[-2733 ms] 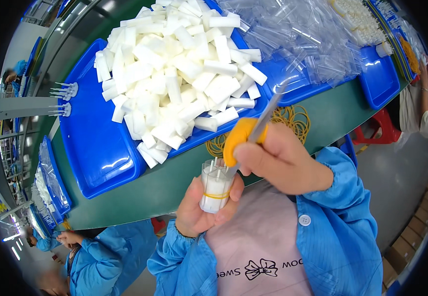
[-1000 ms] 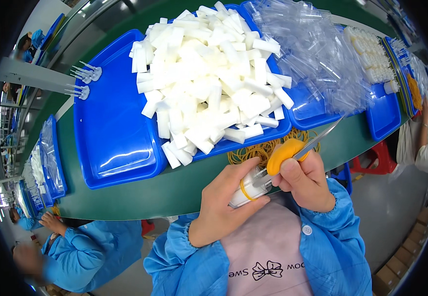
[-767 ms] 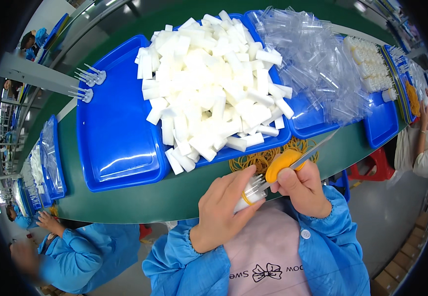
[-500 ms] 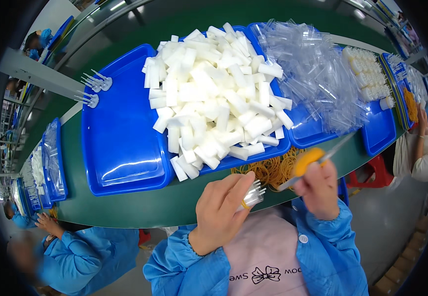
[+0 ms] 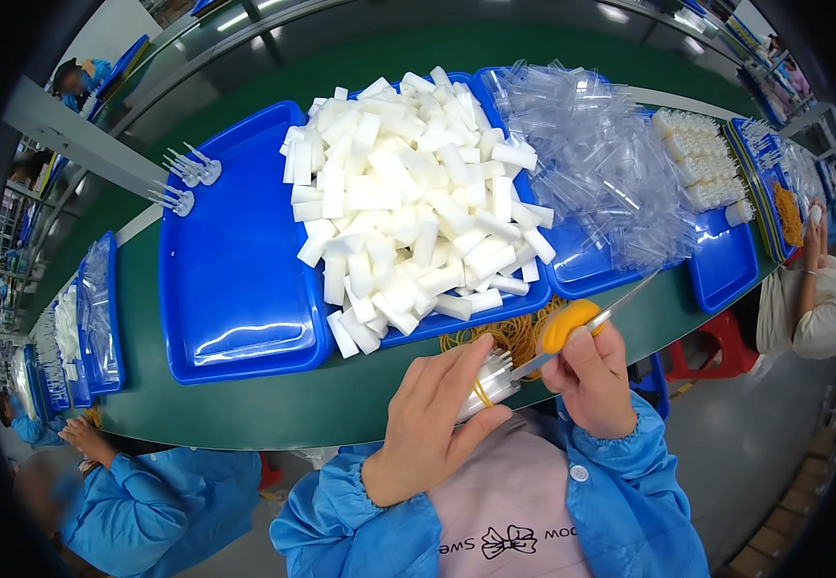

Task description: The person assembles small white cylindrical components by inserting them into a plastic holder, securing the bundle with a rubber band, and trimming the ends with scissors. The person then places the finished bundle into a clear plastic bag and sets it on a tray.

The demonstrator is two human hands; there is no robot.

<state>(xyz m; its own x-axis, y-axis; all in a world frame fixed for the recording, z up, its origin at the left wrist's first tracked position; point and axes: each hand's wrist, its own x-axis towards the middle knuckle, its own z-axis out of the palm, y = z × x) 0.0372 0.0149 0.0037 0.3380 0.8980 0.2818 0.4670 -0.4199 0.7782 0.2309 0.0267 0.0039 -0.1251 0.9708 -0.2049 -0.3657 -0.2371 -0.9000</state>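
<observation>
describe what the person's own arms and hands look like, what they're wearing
Both arms wear bright blue smock sleeves with gathered elastic cuffs at the wrists. The left hand and right hand are bare, with no gloves. A white snap button sits near the right cuff. A pink apron with a black bow print covers the front.

**Green workbench: surface contents**

Long green-topped bench (image 5: 245, 414). Directly on it: a large blue plastic tray (image 5: 230, 279) heaped on its right half with white foam blocks; a second blue tray (image 5: 587, 275) under clear plastic tubes; a smaller blue tray (image 5: 721, 270); a loose pile of yellow rubber bands (image 5: 505, 334) by the near edge.
</observation>
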